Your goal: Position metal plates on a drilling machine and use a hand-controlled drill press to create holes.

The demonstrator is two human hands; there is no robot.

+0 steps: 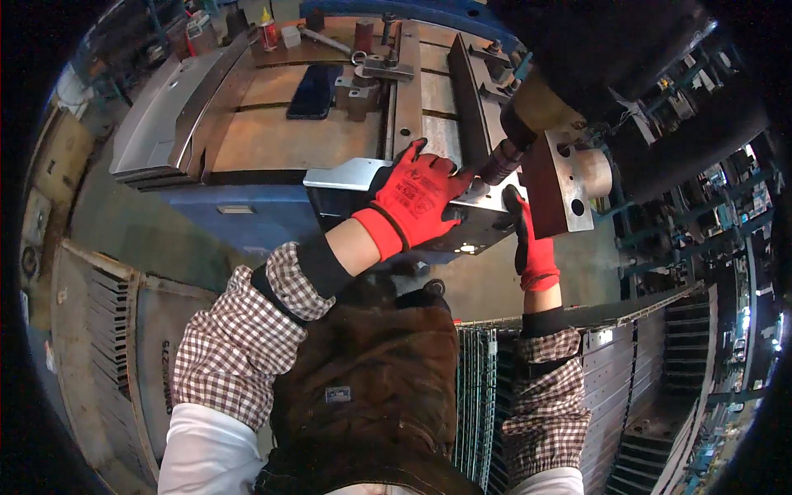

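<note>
A bent sheet-metal part [341,175] lies at the front edge of the machine table, with a bright top strip and a dark front face with holes. My left hand [415,202], in a red glove with black fingertips, rests across its top, fingers spread. At its right end my right hand [535,246], gloved alike, grips the edge, thumb uppermost; the fingers underneath are partly hidden. Between the hands, a dark cylindrical machine tool [502,162] comes down close to the part's top. Whether its tip touches the metal cannot be made out.
A steel block with holes [571,183] juts out beside my right hand. Stacked sheet-metal parts [169,124] lie on the table's left. A black phone [314,91], clamps [388,68], a wrench [326,40] and a red bottle [268,31] are farther back. Metal racks [652,355] stand below right.
</note>
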